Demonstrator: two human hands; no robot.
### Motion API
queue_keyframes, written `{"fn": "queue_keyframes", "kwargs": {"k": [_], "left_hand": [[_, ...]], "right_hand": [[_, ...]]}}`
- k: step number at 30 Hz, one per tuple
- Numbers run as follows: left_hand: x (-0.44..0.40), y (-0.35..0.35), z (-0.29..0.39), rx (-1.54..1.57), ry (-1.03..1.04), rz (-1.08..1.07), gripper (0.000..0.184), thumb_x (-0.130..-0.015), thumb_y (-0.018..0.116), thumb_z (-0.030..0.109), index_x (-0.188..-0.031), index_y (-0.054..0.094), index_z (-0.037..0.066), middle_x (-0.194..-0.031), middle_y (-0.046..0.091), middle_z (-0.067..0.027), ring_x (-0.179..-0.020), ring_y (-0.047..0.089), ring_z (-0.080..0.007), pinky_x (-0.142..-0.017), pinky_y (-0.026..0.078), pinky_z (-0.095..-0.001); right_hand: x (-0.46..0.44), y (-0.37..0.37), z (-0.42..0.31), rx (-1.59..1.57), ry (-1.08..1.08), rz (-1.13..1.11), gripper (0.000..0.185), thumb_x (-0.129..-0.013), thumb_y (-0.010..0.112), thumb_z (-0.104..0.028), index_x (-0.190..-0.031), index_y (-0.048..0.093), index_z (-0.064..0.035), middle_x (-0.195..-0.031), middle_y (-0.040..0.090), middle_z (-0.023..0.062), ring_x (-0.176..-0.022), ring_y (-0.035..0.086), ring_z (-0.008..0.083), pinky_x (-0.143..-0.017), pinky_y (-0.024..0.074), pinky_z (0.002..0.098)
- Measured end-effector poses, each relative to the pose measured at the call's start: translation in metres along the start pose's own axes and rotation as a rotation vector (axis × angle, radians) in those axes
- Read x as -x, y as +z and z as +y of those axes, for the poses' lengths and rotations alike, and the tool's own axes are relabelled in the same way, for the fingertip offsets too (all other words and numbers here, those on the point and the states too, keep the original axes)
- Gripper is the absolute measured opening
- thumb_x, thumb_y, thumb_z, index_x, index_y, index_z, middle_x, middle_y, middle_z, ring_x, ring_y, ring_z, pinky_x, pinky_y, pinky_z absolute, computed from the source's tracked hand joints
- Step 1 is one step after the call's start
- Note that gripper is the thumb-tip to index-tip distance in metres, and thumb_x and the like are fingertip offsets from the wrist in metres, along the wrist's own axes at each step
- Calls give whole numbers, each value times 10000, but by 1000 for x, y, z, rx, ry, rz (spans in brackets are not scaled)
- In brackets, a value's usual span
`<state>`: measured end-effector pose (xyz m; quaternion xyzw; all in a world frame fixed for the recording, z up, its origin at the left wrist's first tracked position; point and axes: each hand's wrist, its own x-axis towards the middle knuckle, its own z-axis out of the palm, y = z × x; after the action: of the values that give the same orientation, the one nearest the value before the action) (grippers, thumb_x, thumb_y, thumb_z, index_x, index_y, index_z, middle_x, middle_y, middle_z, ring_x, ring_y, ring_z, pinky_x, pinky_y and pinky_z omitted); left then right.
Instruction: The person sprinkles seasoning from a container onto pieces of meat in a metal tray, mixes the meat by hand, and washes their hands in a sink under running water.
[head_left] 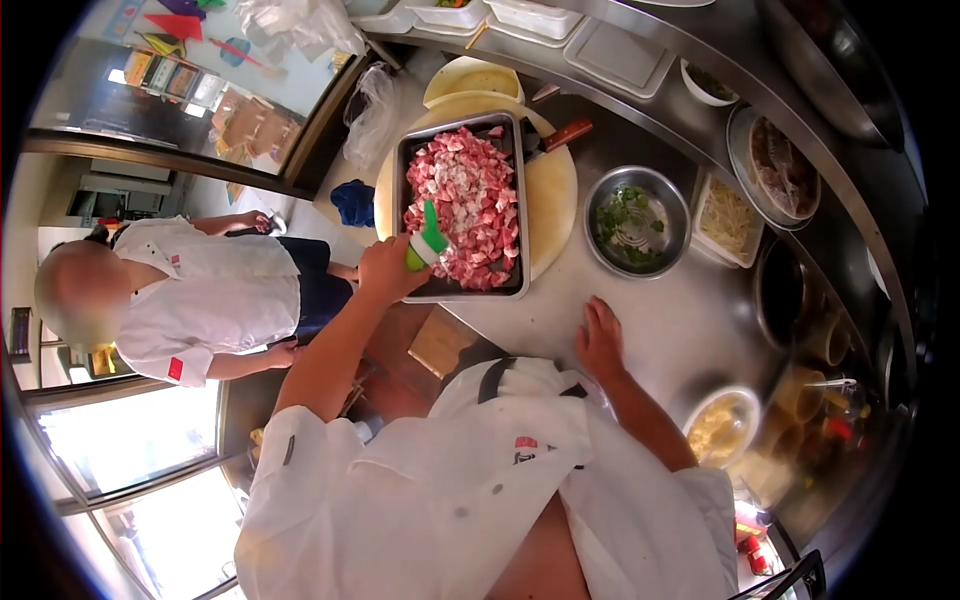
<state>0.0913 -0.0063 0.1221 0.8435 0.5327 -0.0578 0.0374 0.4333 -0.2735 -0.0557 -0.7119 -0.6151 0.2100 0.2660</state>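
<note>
My left hand [388, 270] grips a small seasoning bottle [418, 254] with a green flip cap, tilted over a deep metal tray [526, 225]. Chunks of raw pink meat [462, 170] fill the tray, with white powder scattered over them. The tray sits on a round yellowish cutting board [552, 200]. My right hand [600, 340] lies on the steel counter with its fingers stretched out, holding nothing. Ahead of it stands a metal bowl [682, 217] with chopped green herbs [630, 215] inside.
A cleaver with a wooden handle [568, 135] lies beside the tray. Bean sprouts [728, 215] fill a white container. A yellow bowl [473, 80] and a blue cloth [353, 203] are near the board. A shelf overhangs the counter. Another person [215, 285] stands at left.
</note>
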Motion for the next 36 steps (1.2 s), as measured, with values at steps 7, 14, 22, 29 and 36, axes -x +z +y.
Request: {"fn": "queue_keyframes", "kwargs": {"k": [7, 14, 22, 29, 36], "left_hand": [[-35, -7, -7, -41, 18, 53, 566, -712, 840, 486, -1099, 673, 108, -960, 717, -121, -901, 695, -350, -787, 546, -484], [-34, -18, 7, -7, 54, -40, 561, -714, 838, 479, -1116, 678, 121, -998, 714, -126, -947, 688, -355, -826, 539, -487], [-29, -9, 28, 57, 165, -48, 655, -700, 849, 484, -1218, 675, 123, -975, 703, -108, -951, 688, -350, -823, 555, -467], [-58, -10, 43, 75, 204, 66, 652, -688, 858, 478, -1205, 675, 125, -1015, 709, -122, -959, 692, -343, -831, 557, -461], [-110, -13, 39, 27, 80, 33, 573, -705, 833, 477, -1093, 663, 92, -1015, 716, -142, -955, 695, -359, -828, 555, -488]], "right_hand": [[2, 6, 4, 46, -47, 63, 478, -920, 649, -146, -1369, 579, 4, -1493, 507, 165, -1402, 461, 367, -1157, 380, 480], [3, -2, -1, 62, -36, 62, 450, -953, 608, -170, -1374, 579, -13, -1492, 509, 122, -1427, 457, 324, -1169, 390, 458], [-1, -3, -3, 113, -44, 85, 426, -944, 618, -164, -1347, 599, -24, -1467, 528, 107, -1409, 478, 291, -1153, 415, 441], [1, -3, -5, 109, -34, 74, 437, -947, 613, -169, -1360, 589, -30, -1468, 528, 104, -1419, 465, 292, -1161, 404, 437], [3, 0, -1, 96, -11, 37, 448, -950, 598, -181, -1373, 580, -33, -1488, 509, 95, -1438, 442, 291, -1179, 379, 451]]}}
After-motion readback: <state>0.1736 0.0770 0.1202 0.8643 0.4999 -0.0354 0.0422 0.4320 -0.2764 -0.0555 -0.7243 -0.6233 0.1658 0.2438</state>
